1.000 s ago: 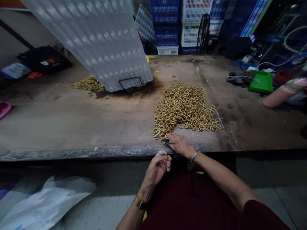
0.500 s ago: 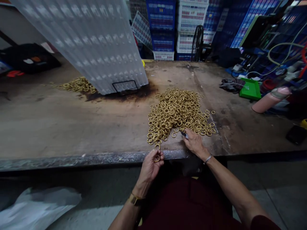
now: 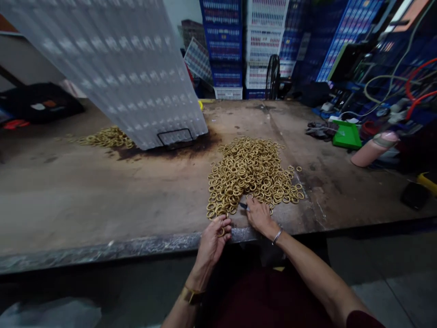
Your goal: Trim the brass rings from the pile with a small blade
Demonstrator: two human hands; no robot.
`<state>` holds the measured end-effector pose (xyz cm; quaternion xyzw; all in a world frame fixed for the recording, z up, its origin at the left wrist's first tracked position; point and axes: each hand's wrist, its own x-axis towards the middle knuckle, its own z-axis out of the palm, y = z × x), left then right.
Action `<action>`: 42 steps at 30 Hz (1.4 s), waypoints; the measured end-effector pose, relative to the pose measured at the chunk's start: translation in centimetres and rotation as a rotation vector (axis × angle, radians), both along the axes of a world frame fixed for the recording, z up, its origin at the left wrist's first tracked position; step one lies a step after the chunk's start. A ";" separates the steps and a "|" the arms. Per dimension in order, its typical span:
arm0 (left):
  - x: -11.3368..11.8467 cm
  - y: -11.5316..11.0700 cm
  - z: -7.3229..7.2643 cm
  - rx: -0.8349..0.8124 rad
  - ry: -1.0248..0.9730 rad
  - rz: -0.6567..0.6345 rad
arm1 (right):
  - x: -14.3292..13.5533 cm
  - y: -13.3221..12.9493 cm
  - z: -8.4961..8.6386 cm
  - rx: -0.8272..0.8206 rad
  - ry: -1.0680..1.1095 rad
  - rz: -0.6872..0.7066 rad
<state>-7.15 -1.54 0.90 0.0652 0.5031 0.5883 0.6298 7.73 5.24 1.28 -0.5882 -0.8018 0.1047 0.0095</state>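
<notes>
Frankly, I can make out only part of the gold ring that the left hand holds in its curled fingers at the near edge of the table. The right hand, back toward me, grips a dark-tipped tool it mostly covers, beside the ring pile; a pale ribbed sheet, cut off above, seems to hide part of a second heap.

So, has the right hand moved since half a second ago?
Yes, the right hand moved leftward against the ring pile, closer to the left hand.
</notes>
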 end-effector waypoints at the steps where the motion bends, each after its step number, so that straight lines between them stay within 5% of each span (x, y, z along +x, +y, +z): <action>1: 0.1 0.3 -0.1 0.007 0.007 -0.009 | 0.2 0.0 -0.2 -0.007 0.013 0.001; 8: 1.9 0.9 -0.5 0.175 0.143 -0.097 | 1.9 0.1 -1.4 0.025 0.589 0.042; 12: 3.3 0.9 -0.1 0.215 0.263 -0.223 | 2.6 -0.7 -0.8 -0.232 1.032 -0.105; 17: 4.4 1.0 -0.6 0.253 0.254 -0.316 | 3.3 -2.0 0.2 -0.521 1.283 -0.225; 28: 4.9 0.3 0.3 0.452 0.595 -0.285 | 3.7 -2.2 -0.2 -0.455 1.143 -0.209; 35: 4.8 0.2 0.1 0.279 0.225 -0.518 | 3.2 -2.2 -0.1 -0.463 1.132 -0.240; 38: 4.9 0.0 0.2 0.273 0.137 -0.461 | 3.4 -2.1 -0.6 -0.454 1.143 -0.254; 42: 5.0 -0.1 0.3 0.269 0.133 -0.367 | 3.9 -2.4 -1.2 -0.193 0.893 -0.203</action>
